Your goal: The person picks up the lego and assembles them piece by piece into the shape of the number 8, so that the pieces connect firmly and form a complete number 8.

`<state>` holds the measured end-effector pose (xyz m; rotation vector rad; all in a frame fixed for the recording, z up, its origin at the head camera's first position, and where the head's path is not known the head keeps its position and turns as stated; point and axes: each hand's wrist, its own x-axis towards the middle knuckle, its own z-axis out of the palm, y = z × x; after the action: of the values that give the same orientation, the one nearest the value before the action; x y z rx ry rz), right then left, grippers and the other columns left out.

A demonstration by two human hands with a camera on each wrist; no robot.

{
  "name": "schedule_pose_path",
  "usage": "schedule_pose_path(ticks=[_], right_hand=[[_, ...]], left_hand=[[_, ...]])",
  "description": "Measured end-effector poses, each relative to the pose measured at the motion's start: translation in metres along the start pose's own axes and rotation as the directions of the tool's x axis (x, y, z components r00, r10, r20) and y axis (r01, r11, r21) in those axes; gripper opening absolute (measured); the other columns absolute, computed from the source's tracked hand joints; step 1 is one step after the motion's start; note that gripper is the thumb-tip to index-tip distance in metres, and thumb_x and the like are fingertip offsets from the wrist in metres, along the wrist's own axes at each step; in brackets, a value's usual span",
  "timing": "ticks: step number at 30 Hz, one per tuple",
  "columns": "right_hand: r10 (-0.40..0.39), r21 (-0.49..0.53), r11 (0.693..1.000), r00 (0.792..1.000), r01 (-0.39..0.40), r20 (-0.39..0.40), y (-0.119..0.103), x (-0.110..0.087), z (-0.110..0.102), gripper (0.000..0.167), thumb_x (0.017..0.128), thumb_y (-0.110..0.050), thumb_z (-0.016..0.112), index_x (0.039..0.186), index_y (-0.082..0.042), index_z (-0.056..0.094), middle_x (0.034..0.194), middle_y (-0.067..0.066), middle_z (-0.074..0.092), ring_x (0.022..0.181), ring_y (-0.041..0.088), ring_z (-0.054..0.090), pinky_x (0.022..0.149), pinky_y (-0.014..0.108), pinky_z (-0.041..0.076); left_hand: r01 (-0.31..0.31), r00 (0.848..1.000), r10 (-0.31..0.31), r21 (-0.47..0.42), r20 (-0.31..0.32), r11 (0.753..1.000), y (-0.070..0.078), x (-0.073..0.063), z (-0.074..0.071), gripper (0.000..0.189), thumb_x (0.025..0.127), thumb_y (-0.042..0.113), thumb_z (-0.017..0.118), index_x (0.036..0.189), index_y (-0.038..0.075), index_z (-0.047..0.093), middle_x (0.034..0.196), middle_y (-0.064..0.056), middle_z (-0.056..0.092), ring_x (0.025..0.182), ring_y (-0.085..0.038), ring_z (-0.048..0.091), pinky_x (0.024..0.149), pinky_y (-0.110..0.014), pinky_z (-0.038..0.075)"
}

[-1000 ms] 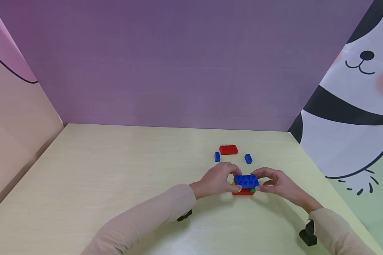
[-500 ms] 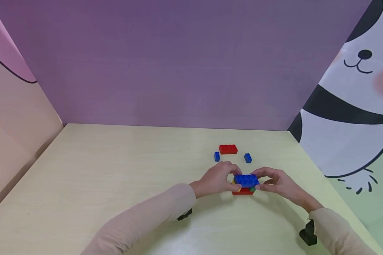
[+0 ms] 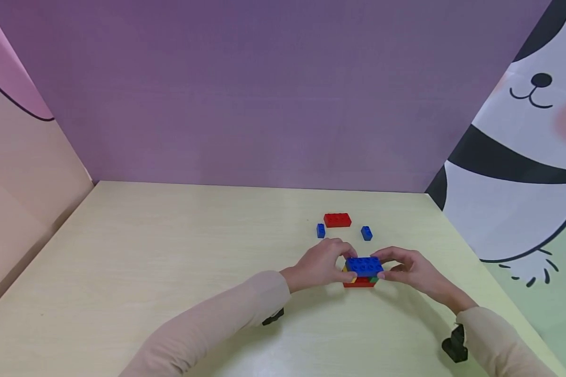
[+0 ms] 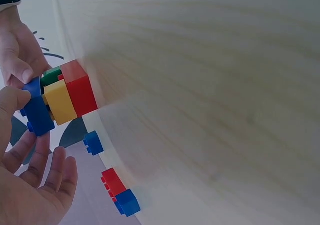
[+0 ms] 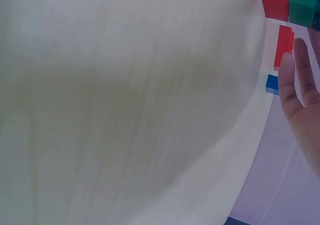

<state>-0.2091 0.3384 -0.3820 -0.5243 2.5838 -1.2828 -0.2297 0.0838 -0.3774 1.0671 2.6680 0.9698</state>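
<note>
A blue eight-stud toy brick [image 3: 364, 266] forms the top of a small stack on the table. Beneath it, side by side, are a yellow brick [image 4: 61, 102] and a green brick [image 4: 51, 76], with a red brick [image 4: 81, 87] as the base. The left hand [image 3: 322, 263] pinches the blue brick's left end between thumb and fingers. At the opposite end, the right hand [image 3: 409, 271] holds the same brick with thumb in front and index finger behind. Most of the right thumb is out of sight in the right wrist view.
Behind the stack lies a loose red brick [image 3: 337, 220]. Two small blue bricks sit near it, one to the left [image 3: 320, 230] and another small blue brick [image 3: 367, 233] to the right. The pale wooden table [image 3: 193, 251] meets a purple wall panel [image 3: 264, 104].
</note>
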Motion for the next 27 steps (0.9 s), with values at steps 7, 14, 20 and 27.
schedule_pose_path(ticks=[7, 14, 20, 27], right_hand=[[-0.003, 0.007, 1.0, 1.0, 0.002, 0.006, -0.0023, 0.0002, 0.0014, 0.039, 0.085, -0.015, 0.064, 0.122, -0.01, 0.054, 0.114, 0.0, 0.059, 0.101, 0.004, 0.055, 0.078, 0.027, 0.051], [-0.016, 0.008, 1.0, 1.0, 0.016, 0.001, -0.0041, 0.0003, 0.0033, 0.038, 0.085, -0.014, 0.063, 0.122, -0.008, 0.053, 0.114, 0.003, 0.059, 0.1, 0.003, 0.056, 0.077, 0.026, 0.052], [-0.008, -0.026, 1.0, 1.0, 0.008, -0.014, -0.002, 0.0005, 0.0041, 0.042, 0.084, -0.02, 0.066, 0.122, -0.007, 0.054, 0.113, 0.002, 0.06, 0.099, 0.003, 0.056, 0.076, 0.026, 0.051], [-0.018, -0.062, 0.998, 0.999, 0.016, -0.028, -0.0006, 0.0004, 0.0039, 0.04, 0.082, -0.021, 0.067, 0.12, -0.01, 0.056, 0.113, 0.001, 0.061, 0.098, 0.004, 0.056, 0.075, 0.025, 0.051]], left_hand=[[-0.009, 1.0, 0.01, 0.038, -0.013, 0.999, 0.0002, -0.0009, 0.0017, 0.036, 0.078, 0.036, 0.071, 0.111, 0.025, 0.06, 0.101, 0.011, 0.058, 0.101, -0.009, 0.053, 0.074, -0.015, 0.044], [-0.012, 1.0, 0.014, 0.054, -0.023, 0.998, -0.0003, -0.0025, 0.0021, 0.036, 0.078, 0.038, 0.07, 0.111, 0.026, 0.06, 0.101, 0.011, 0.058, 0.098, -0.005, 0.049, 0.074, -0.016, 0.043], [-0.018, 1.0, 0.019, 0.052, -0.02, 0.998, -0.0024, -0.0027, 0.003, 0.037, 0.078, 0.038, 0.07, 0.112, 0.025, 0.06, 0.102, 0.011, 0.058, 0.098, -0.006, 0.05, 0.073, -0.016, 0.043], [-0.012, 1.0, 0.013, 0.039, -0.021, 0.999, -0.0048, -0.0024, 0.0062, 0.039, 0.078, 0.037, 0.07, 0.113, 0.027, 0.058, 0.104, 0.012, 0.059, 0.101, -0.006, 0.05, 0.077, -0.018, 0.044]])
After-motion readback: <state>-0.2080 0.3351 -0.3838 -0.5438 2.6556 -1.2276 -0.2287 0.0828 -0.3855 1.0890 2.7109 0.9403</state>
